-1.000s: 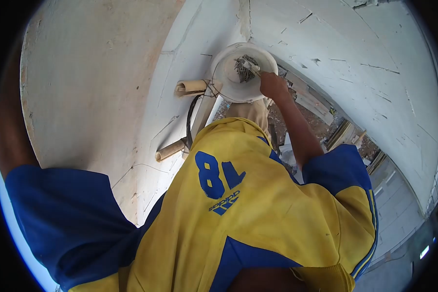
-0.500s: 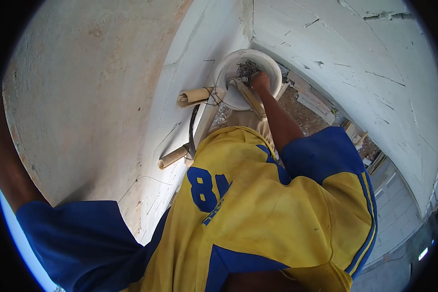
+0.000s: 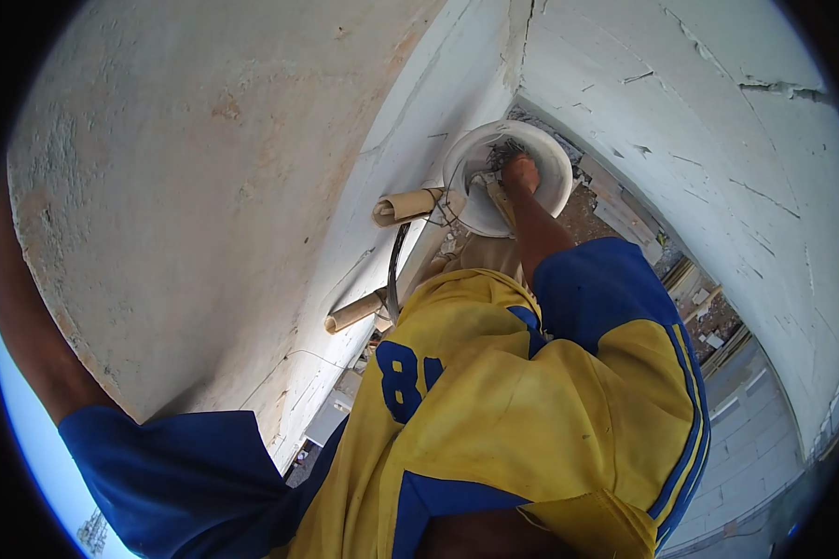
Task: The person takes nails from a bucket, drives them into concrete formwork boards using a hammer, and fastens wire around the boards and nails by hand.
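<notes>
My right hand (image 3: 520,173) reaches down into a white bucket (image 3: 561,186). Its fingers look curled in among a heap of nails (image 3: 503,152), though the fingertips are hidden, so what they hold cannot be made out. Beside the hand, a wooden-handled tool like a hammer (image 3: 500,202) leans in the bucket, partly covered by my forearm. On the far left my left arm stretches up along the edge of a large pale panel (image 3: 196,186), and the left hand itself is out of sight.
Two short tubes, an upper one (image 3: 408,207) and a lower one (image 3: 354,312), stick out from the wall near the bucket, with wire around them. A cracked white wall (image 3: 680,140) rises on the right. Rubble and boards (image 3: 625,219) lie far below.
The view has shifted, so the bucket and wall appear lower and farther right. My right hand stays in the bucket, its forearm now hiding more of the wooden handle.
</notes>
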The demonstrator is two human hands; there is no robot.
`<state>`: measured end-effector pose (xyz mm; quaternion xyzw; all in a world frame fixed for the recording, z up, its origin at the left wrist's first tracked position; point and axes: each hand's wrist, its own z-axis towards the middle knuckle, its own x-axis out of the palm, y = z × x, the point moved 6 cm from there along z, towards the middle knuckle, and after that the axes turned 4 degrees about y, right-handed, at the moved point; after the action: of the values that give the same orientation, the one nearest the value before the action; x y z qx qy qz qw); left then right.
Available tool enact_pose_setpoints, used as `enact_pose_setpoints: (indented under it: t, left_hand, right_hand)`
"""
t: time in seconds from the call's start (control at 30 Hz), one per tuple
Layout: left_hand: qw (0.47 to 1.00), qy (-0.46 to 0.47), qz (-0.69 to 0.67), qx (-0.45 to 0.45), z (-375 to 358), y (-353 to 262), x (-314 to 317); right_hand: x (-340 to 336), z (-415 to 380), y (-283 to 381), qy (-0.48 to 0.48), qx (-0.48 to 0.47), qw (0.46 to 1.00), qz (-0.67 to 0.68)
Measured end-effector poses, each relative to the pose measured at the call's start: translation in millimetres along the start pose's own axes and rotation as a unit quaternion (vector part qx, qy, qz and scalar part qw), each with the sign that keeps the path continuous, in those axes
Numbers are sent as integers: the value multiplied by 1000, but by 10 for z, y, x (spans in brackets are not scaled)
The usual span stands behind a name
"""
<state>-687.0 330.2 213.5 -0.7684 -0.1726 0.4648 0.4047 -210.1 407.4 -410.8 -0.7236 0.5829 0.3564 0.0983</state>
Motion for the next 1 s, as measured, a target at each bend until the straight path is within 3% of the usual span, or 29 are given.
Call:
enact_pose_setpoints:
  t: [0.17, 0.2, 0.27, 0.37, 0.4, 0.47, 0.53, 0.67, 0.73, 0.8, 0.87, 0.93, 1.0]
  left_hand:
    - [998, 1, -58, -30, -140, -95, -62]
    - [997, -2, -68, -34, -202, -120, -85]
    - [996, -11, -83, -43, -267, -111, -72]
    - [996, -55, -58, -38, -395, -196, -32]
    - [996, -66, -60, -18, -428, -235, -23]
    - [996, -66, -54, -12, -436, -267, -46]
    - [994, -95, -27, -46, -547, -341, -26]
    - [993, -112, -24, -27, -530, -330, -51]
    - [993, -112, 40, -19, -464, -318, -115]
    - [992, -118, 33, -19, -424, -305, -137]
    - [992, -123, 27, -20, -433, -290, -132]
    - [989, -136, 58, -13, -463, -328, -139]
    - [989, -138, 44, -14, -586, -405, -91]
  right_hand:
    - [235, 240, 10, 10, -62, 998, -17]
    - [300, 273, 3, -26, -81, 995, -55]
    - [240, 212, 32, 51, -79, 990, -102]
    - [113, 108, 78, -1, -101, 989, -109]
    - [162, 229, 42, 38, -52, 997, -39]
    - [56, 160, 141, 38, -106, 990, -84]
    - [266, 350, 55, 86, -122, 988, -39]
    - [-59, 5, 147, -31, -161, 984, -75]
    - [-361, -276, 334, -71, -279, 957, 20]
    - [-468, -340, 326, -118, -269, 955, 45]
    - [-820, -565, 364, -99, -280, 938, 178]
    - [-1145, -694, 389, -63, -285, 939, 182]
    - [-1274, -688, 380, 93, -270, 876, 388]
